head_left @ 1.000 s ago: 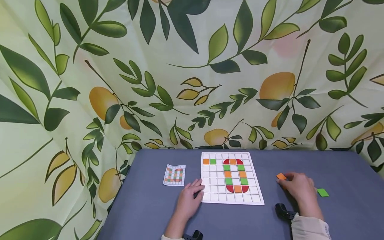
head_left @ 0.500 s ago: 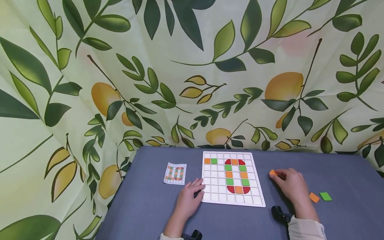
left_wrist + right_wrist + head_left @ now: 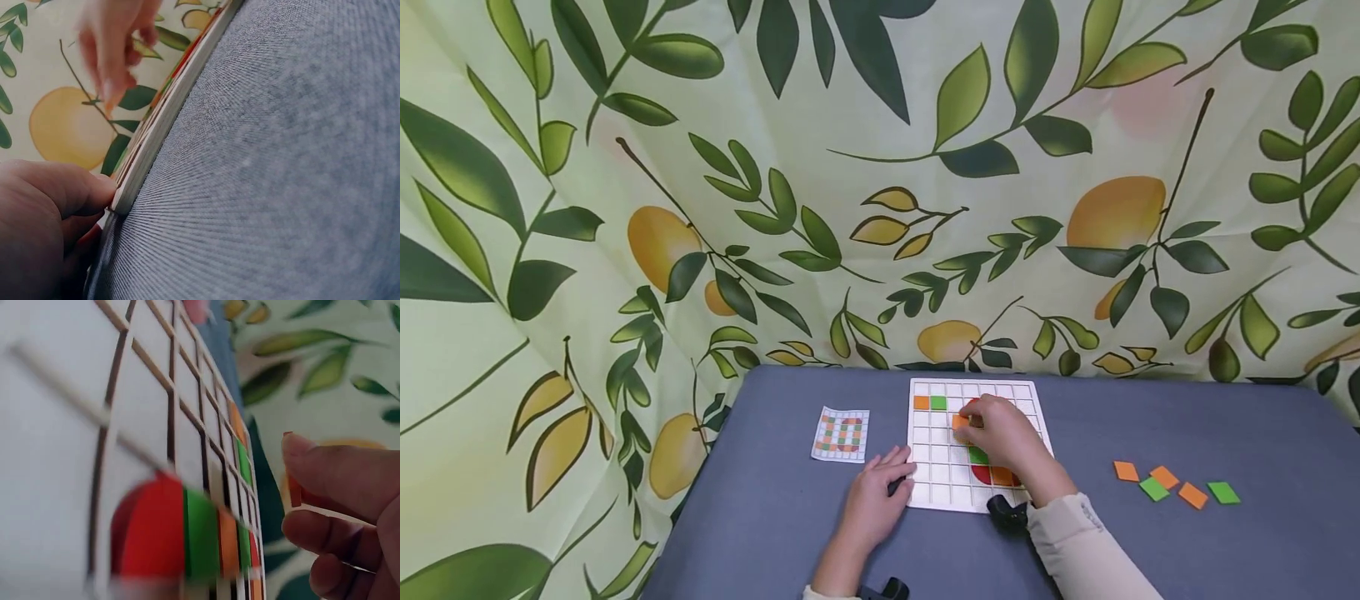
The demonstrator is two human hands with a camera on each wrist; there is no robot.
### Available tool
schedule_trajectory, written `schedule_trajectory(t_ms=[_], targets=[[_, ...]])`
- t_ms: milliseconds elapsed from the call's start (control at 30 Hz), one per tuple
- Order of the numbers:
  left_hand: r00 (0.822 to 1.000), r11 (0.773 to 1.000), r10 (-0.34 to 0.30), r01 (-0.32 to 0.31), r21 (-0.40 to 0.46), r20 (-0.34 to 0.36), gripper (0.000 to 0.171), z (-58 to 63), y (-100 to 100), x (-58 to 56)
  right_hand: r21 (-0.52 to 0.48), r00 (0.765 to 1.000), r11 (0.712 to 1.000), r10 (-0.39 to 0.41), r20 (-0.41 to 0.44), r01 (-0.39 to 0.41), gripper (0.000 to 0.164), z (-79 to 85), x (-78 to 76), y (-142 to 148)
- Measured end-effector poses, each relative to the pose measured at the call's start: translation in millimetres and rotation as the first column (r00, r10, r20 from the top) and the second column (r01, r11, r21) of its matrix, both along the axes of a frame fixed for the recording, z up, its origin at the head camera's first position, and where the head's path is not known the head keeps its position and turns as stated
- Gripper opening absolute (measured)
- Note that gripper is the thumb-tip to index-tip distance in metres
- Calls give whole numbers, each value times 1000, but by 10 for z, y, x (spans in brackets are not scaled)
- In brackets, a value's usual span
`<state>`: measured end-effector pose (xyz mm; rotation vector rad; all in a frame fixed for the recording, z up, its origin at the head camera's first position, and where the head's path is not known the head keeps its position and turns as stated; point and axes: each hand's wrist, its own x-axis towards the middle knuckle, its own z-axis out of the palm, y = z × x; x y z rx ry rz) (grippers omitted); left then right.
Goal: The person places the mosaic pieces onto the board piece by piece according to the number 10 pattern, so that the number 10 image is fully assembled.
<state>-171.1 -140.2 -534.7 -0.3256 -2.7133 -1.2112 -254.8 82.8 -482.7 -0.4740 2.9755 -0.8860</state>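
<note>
My right hand is over the white grid board, pinching an orange square tile between thumb and fingers. In the right wrist view that tile is held on edge, above the board surface. An orange tile and a green tile sit side by side in the top left cells. A ring of red, green and orange pieces on the right of the grid is partly hidden by my right hand. My left hand rests at the board's left edge, its thumb against the rim.
A small printed pattern card lies left of the board. To the right, several loose tiles lie on the grey tabletop, including an orange one and a green one. A leaf-patterned cloth hangs behind the table.
My right hand has moved left from beside the loose tiles to over the board, carrying the orange tile. The loose tiles it was covering now show. My left hand has stayed put.
</note>
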Motion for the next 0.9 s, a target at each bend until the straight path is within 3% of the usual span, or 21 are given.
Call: schedule_trajectory(t_ms=[300,900], targets=[[1000,1000,0,0,-2,-2,23,11,15,1,139,994,990,5,-108,10,20,-85,-212,-364],[1000,1000,-1,1,1,13,23,-3,0,-3,113,998,994,-3,-65,10,14,-153,-256,-464]])
